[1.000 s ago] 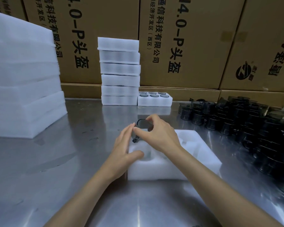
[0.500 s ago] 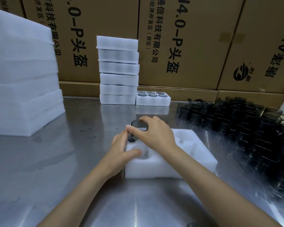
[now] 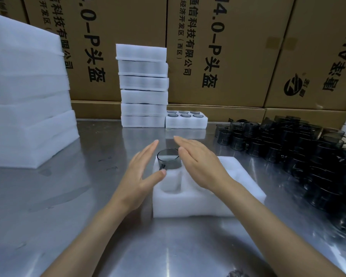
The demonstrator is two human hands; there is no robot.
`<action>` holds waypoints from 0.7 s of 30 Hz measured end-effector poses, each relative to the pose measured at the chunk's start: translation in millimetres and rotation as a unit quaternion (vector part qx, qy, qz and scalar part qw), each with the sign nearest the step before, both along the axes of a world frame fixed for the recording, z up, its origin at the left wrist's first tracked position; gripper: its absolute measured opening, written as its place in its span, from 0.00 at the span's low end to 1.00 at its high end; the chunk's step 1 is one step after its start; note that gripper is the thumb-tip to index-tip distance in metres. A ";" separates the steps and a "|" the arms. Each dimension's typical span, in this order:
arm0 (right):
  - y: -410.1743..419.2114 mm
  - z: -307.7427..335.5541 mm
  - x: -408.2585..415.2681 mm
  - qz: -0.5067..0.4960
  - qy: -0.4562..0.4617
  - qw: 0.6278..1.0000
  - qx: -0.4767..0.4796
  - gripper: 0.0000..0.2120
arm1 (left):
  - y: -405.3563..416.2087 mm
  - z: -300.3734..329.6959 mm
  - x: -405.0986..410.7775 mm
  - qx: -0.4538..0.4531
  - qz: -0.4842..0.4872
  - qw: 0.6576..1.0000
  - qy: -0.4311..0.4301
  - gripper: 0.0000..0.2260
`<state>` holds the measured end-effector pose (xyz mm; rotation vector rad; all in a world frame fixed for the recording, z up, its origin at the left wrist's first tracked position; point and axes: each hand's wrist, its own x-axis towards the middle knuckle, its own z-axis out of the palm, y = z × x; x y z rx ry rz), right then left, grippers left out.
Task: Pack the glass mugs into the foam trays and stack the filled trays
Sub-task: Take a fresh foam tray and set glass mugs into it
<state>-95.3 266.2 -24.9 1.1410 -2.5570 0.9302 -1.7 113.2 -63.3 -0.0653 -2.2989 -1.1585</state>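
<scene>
Both hands, left hand (image 3: 137, 172) and right hand (image 3: 200, 164), flat, empty. Glass mug (image 3: 168, 158) in foam tray (image 3: 208, 204): likely fragile, slick; grip by body.

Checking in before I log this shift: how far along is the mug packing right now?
Done: a stack of foam trays stands at the back, with one filled tray beside it showing six mugs. In hand: the near tray holds one mug in its far-left pocket; the left hand and right hand are open on either side of it. Left: the other visible pockets, and the big pile of loose mugs on the right.
</scene>
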 end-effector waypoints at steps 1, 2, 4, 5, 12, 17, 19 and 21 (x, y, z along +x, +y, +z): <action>2.1 -1.4 0.6 0.011 0.008 0.999 0.033 0.21 | -1.5 -0.5 0.0 -0.001 0.001 1.000 -0.004 0.32; 3.4 -3.4 1.1 0.018 0.016 0.997 0.071 0.22 | -2.6 -1.4 -0.1 -0.010 -0.001 1.000 -0.012 0.32; 4.1 -6.9 1.5 0.016 0.021 0.990 0.136 0.22 | -3.8 -4.3 -1.0 -0.050 -0.008 0.998 -0.044 0.32; 4.3 -7.5 1.7 0.010 0.013 0.987 0.158 0.23 | -4.6 -6.1 -1.8 -0.068 -0.012 0.996 -0.061 0.32; 7.7 -5.8 3.8 0.011 -0.009 0.973 0.229 0.23 | -4.8 -8.2 -2.4 -0.073 0.001 0.994 -0.082 0.27; 8.4 -7.0 4.9 0.013 -0.018 0.979 0.203 0.22 | -2.8 -14.4 -1.6 -0.040 -0.007 0.997 -0.062 0.31; 10.2 -7.6 6.0 -0.015 0.022 0.992 0.121 0.20 | -2.5 -16.5 -1.3 -0.016 -0.012 0.998 -0.059 0.28; 16.4 -4.2 4.2 -0.063 0.100 0.993 -0.015 0.16 | -3.5 -17.6 -1.7 0.011 -0.015 0.998 -0.064 0.28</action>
